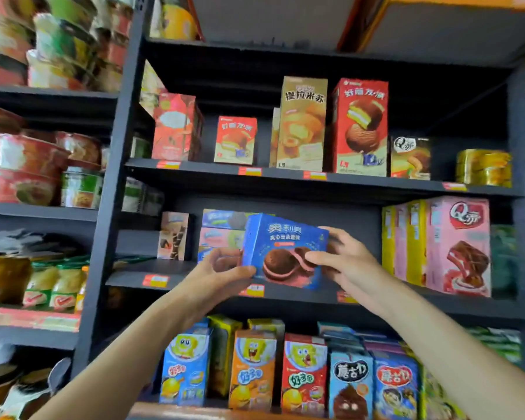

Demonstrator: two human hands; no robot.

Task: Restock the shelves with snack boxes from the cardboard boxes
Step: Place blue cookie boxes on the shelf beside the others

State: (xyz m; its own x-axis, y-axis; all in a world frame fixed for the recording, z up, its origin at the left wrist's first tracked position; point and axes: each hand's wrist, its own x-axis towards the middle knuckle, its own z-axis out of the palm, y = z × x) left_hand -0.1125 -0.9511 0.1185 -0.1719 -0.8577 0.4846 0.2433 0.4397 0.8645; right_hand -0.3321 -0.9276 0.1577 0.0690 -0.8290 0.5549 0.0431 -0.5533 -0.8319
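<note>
Two hands hold a blue box (285,250) at the front edge of a dark shelf (128,275).

The left hand (222,269) grips the box's lower left corner, thumb on its face; the right hand (343,259) clasps its right side, thumb across the front. Stacked boxes (220,230) sit just behind; a pink box (458,247) stands to the right.

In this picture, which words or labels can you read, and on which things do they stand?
"奥利奥": blue box, held by left hand and right hand.
"提拉米苏": tall gold box.
"Q蒂": pink box.
"蘑古力": blue mushroom box.
Shelf price tags: too blurred.
</note>
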